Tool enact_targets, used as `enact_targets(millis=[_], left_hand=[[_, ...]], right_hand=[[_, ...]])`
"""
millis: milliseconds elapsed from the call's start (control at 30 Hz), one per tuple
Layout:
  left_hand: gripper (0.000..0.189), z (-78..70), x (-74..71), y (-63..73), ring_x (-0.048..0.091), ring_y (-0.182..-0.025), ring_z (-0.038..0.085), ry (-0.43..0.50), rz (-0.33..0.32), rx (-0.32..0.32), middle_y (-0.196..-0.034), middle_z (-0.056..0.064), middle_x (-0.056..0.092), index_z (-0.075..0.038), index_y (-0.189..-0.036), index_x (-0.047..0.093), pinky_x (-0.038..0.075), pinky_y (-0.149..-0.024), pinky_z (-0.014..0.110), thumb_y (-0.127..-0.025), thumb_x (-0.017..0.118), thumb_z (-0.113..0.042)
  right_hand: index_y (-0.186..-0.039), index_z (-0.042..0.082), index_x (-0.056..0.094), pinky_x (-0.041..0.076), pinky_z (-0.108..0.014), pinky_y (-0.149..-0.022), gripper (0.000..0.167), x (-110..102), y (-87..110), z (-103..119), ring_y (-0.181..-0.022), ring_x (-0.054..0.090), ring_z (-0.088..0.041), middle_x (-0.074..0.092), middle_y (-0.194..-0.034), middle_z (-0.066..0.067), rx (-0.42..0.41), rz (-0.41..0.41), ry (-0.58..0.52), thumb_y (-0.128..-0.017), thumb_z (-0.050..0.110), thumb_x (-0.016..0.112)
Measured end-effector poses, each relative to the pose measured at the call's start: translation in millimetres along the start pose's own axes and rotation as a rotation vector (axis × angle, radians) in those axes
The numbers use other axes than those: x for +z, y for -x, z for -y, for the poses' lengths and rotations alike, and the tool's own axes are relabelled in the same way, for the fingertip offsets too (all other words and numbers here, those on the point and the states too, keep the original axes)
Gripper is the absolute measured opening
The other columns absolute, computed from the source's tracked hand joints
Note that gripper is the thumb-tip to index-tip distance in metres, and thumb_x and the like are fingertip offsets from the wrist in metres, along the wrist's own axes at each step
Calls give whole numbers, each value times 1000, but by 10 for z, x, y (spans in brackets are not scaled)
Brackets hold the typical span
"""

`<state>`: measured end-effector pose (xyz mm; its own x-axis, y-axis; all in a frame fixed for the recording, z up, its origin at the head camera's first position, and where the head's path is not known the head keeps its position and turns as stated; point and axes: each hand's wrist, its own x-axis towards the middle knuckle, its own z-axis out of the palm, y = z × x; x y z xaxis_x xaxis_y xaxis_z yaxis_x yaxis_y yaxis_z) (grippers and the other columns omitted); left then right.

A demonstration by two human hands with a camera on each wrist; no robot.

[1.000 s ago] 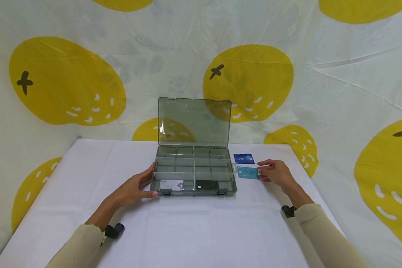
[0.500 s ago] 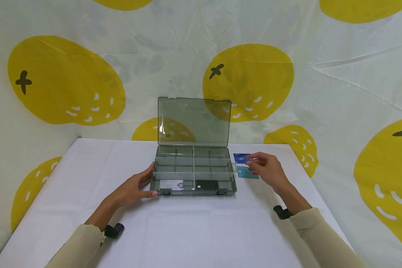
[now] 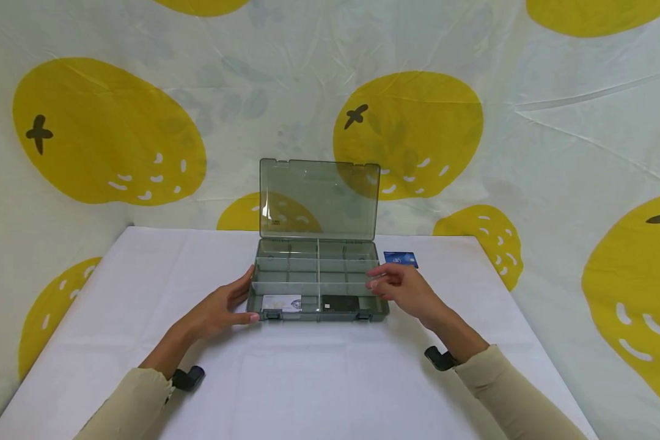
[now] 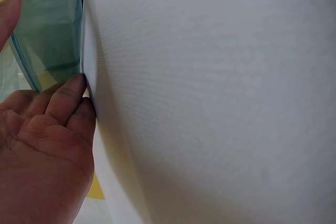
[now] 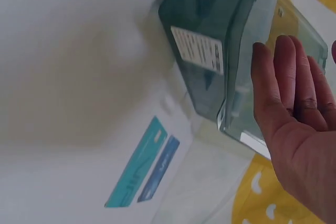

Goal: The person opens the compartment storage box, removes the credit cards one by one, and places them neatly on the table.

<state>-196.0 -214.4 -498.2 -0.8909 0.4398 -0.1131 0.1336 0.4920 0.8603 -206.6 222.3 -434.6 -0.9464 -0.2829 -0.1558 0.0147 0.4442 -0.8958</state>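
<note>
A grey translucent compartment box [image 3: 308,317] sits mid-table, its clear lid [image 3: 319,201] raised at the back. My left hand [image 3: 220,311] holds its front left corner, thumb at the front and fingers against the left wall. My right hand [image 3: 407,290] is over the box's right edge, fingers fairly straight and nothing seen in them. A white card [image 3: 280,304] lies in the front left compartment and a black card [image 3: 341,304] in the front right one. On the table to the right are a blue card [image 3: 400,258] and a teal card [image 5: 136,166], the latter hidden behind my hand in the head view.
A white cloth covers the table [image 3: 308,385]. Behind and beside it hangs a pale curtain [image 3: 286,91] with large yellow fruit prints. The box's right wall carries a barcode label [image 5: 197,49].
My right hand has moved left, from beside the teal card, across both cards, to the box's right edge. The left hand and the box have stayed put.
</note>
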Motion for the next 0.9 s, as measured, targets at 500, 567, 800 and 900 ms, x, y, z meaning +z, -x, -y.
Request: enact_targets(millis=[500,567,800,900], left_hand=[[117,4,6,-6,30,-160,44,-6,1,2,-178,18,13,-15,-172,7,27,-127,57,-89,88,-30],[117,8,10,-3,29,-161,43,-5,0,-6,-178,18,14,-16,-172,7,26,-127,56,-89,88,-29],[117,8,12,-13,30,-160,43,-9,0,4,-178,17,15,-17,-172,7,26,-128,58,-89,88,-30],[117,17,9,-11,30,-161,42,-12,-7,2,-179,16,15,-19,-173,7,25,-128,58,-89,88,-31]], right_hand=[[-135,9,70,59,-48,-106,31,399,-150,1,-109,76,-21,79,-121,-14,38,122,59,-105,15,68],[-135,9,70,58,-48,-107,31,435,-177,-5,-108,76,-20,80,-121,-12,54,128,50,-105,15,68],[-133,12,72,60,-43,-104,28,509,-257,-38,-100,75,-18,81,-115,-2,95,103,19,-107,16,64],[-132,12,72,61,-43,-102,27,520,-277,-50,-101,75,-22,80,-113,-3,102,96,-12,-106,15,64]])
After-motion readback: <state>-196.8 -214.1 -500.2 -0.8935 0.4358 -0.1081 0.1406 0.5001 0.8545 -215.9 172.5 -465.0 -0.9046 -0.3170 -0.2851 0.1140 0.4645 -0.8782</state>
